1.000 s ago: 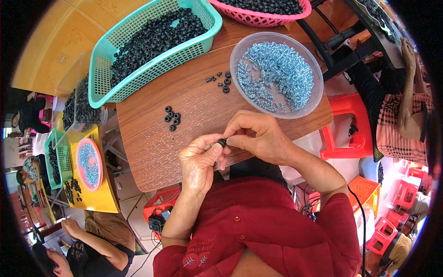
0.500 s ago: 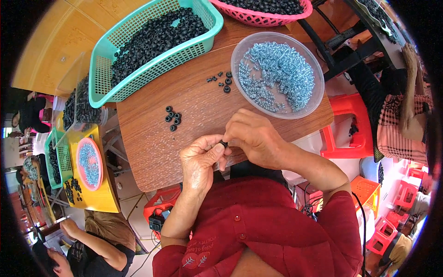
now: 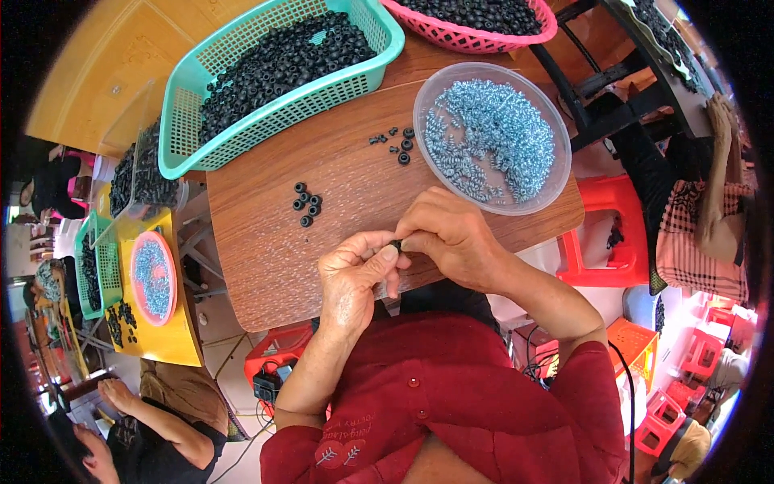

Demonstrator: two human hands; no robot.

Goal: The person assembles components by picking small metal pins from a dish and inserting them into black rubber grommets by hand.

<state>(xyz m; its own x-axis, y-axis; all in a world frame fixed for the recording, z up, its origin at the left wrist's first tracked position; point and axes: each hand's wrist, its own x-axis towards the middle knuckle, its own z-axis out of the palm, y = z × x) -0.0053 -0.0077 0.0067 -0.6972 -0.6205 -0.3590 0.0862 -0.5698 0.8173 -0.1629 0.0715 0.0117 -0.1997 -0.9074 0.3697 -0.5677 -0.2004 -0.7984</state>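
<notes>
Between the fingertips of both hands, above the front of the brown table (image 3: 266,274), is a small black ring-like part (image 3: 396,244). My left hand (image 3: 355,278) pinches it with thumb and forefinger. The bent fingers of my right hand (image 3: 451,242) close on it from the other side and hide much of it. Several loose black round parts (image 3: 306,205) lie on the tabletop to the left. More black parts, some smaller, lie beyond the hands near a clear round tub (image 3: 423,145). That tub holds many bluish metal springs (image 3: 516,137).
A turquoise basket (image 3: 282,119) full of black parts stands at the far left, and a pink basket (image 3: 484,40) of them at the back. Red stools (image 3: 605,242) are to the right. At a yellow table (image 3: 173,315) on the left sits another person (image 3: 173,436).
The whole view has shifted slightly. Both hands stay together on the black part, and the right fingers have shifted a little around it.
</notes>
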